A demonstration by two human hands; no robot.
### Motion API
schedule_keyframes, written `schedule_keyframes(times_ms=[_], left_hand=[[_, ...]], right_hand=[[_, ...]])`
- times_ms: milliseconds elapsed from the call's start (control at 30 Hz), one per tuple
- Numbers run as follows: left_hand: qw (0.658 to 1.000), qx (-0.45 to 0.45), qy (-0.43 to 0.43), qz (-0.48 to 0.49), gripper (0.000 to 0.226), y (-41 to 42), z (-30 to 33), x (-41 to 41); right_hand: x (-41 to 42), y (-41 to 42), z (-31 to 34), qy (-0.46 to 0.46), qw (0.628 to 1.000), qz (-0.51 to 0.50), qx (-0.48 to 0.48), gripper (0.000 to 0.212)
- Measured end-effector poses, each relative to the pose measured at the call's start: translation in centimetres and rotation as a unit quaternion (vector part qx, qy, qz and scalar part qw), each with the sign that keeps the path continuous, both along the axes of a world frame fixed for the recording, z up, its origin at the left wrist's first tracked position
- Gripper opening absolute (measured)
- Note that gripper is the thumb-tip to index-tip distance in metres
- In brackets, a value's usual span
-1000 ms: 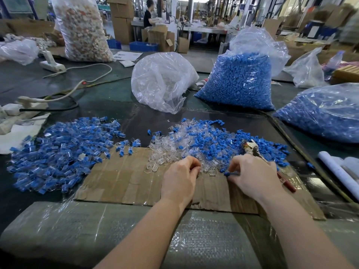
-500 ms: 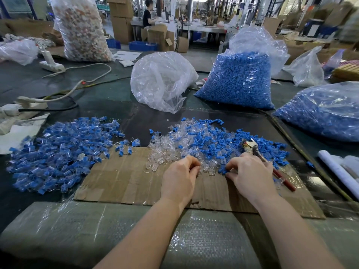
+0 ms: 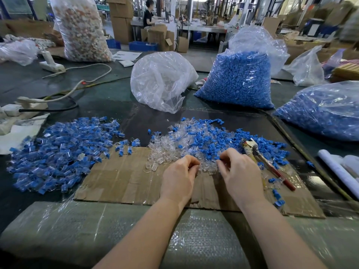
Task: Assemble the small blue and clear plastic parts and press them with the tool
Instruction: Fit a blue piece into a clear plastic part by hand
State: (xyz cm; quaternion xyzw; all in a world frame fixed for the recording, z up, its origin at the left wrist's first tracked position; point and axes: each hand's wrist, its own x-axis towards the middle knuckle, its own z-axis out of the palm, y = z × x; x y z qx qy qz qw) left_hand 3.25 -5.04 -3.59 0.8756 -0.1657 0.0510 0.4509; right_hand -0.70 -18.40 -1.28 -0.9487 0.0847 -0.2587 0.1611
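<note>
Here, both hands [image 3: 209, 171] picking at parts pile [image 3: 194, 140]

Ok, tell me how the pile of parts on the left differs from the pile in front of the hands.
The left pile looks like joined pieces, blue inside clear, spread wide and mostly off the cardboard. The middle pile is loose: separate clear shells and separate blue plugs, mixed. Both hands work at the middle pile's near edge; nothing touches the left pile. Both piles share the same blue and clear plastic.

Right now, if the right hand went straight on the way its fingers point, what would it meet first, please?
The right hand points forward and leftward into the mixed pile of clear and blue parts; its fingertips already seem to touch the pile's near edge, though depth is unclear.
</note>
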Motion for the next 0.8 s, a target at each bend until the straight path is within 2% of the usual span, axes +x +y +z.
schedule_keyframes(times_ms=[333,800], left_hand=[[1.0,-0.006,0.016,0.002,0.008,0.0,0.0,0.0],[0.997,-0.047,0.051,-0.044,0.015,0.2,-0.1,0.1]], right_hand=[[-0.6,1.1,-2.3,-0.08,0.992,0.061,0.077,0.005],[-0.5,1.1,-2.8,-0.026,0.998,0.045,0.039,0.012]])
